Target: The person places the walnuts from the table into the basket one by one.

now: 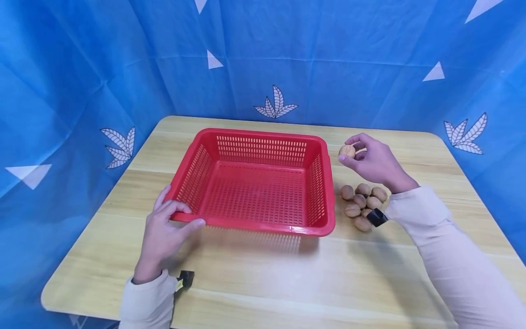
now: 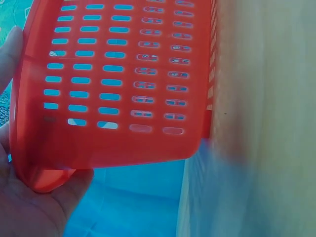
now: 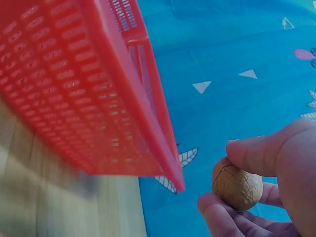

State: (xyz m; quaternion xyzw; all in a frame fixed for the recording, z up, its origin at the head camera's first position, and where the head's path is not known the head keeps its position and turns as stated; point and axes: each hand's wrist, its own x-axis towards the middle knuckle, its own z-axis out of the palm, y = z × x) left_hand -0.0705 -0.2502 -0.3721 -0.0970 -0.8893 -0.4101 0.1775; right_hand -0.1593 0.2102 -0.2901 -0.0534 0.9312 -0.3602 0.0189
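A red plastic basket (image 1: pixel 263 224) with slotted walls stands on the table, and no walnuts show inside it. At its near left corner my left hand (image 1: pixel 166 233) grips the rim, thumb on one side and fingers on the other; the left wrist view shows the same hold on the basket (image 2: pixel 118 148). Beyond the basket's right side, my right hand (image 1: pixel 376 160) pinches a walnut (image 1: pixel 347 151) between thumb and fingers, raised above the table. That walnut (image 3: pixel 238 187) is plain in the right wrist view, apart from the basket rim. Several walnuts (image 1: pixel 359 201) lie in a cluster below my right hand.
The light wooden table (image 1: pixel 263 283) has rounded corners. A blue patterned cloth (image 1: pixel 263 59) hangs behind it and along both sides. A small black device (image 1: pixel 376 217) at the right sleeve partly covers the walnut cluster; another black device (image 1: pixel 186 278) sits at the left sleeve.
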